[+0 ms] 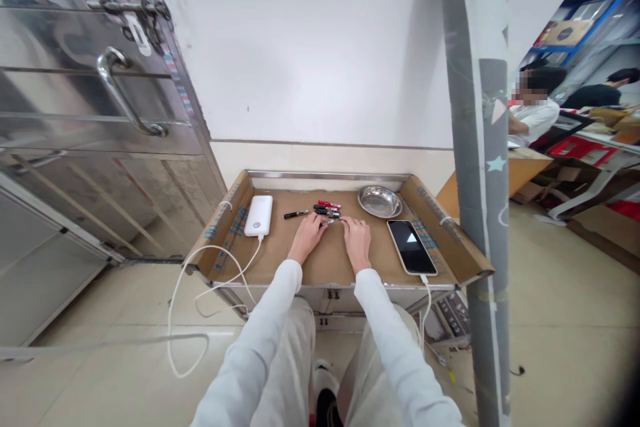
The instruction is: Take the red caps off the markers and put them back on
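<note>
My left hand [307, 235] and my right hand [357, 238] rest side by side on a cardboard-lined table [330, 260]. Their fingertips meet at a small pen-like item [331, 221] between them, and both look pinched on it, though it is too small to name. Just beyond lies a cluster of black and red pens [327, 209]. One black pen [297, 214] lies apart to the left. Both arms wear white sleeves.
A white power bank [259, 215] with a trailing white cable lies at the left. A steel dish [379, 201] sits at the back right, a phone [411, 246] in front of it. A grey pillar [477, 180] stands right, steel cabinets left. People sit far right.
</note>
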{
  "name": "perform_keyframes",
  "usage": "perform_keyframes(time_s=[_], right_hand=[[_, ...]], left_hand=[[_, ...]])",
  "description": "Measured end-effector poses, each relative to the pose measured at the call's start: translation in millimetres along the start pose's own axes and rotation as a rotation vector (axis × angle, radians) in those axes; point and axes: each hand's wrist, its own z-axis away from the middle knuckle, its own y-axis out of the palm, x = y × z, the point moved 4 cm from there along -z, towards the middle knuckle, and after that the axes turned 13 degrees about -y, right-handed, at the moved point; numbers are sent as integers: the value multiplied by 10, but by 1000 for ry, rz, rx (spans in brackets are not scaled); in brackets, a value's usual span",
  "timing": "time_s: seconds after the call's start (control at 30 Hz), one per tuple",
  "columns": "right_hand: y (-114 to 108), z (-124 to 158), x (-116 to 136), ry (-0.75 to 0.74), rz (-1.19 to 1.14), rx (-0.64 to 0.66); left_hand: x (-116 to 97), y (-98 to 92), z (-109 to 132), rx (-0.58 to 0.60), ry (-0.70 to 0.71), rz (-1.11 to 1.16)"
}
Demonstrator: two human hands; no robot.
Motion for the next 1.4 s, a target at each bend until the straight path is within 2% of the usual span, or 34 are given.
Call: perform_keyframes(time_s=[0.07, 0.13, 0.27, 0.43, 0.53, 0.63, 0.97, 1.1, 1.17, 1.3, 1.4], right_hand=[[-9, -8, 49, -43, -16, 12], [-24, -26, 137, -150, -80, 29], [-43, -53, 312, -369, -274, 102], [4, -77, 280, -313, -234, 68], [52, -77, 227, -266, -165, 49], [73, -73, 191, -219, -96, 56], [76, -85, 155, -166, -9, 58], [96, -88, 145, -157, -2, 59], [113, -93, 137, -160, 7, 58], [142, -105, 113, -164, 37, 31], [153, -109, 95, -147, 60, 16]], left_hand=[[6, 2, -7, -25, -3, 29], [3, -4, -10, -32, -6, 49], [20, -77, 20, -100, -106, 31], [118, -173, 116, -292, -326, -75], [172, -163, 138, -310, -419, -92], [190, -148, 117, -304, -449, -98], [310, -106, -21, -322, -404, -81], [274, -105, -30, -296, -372, -83], [205, -84, -39, -255, -295, -88], [41, 11, -88, -99, -83, -53], [10, 40, -141, -67, -86, -29]])
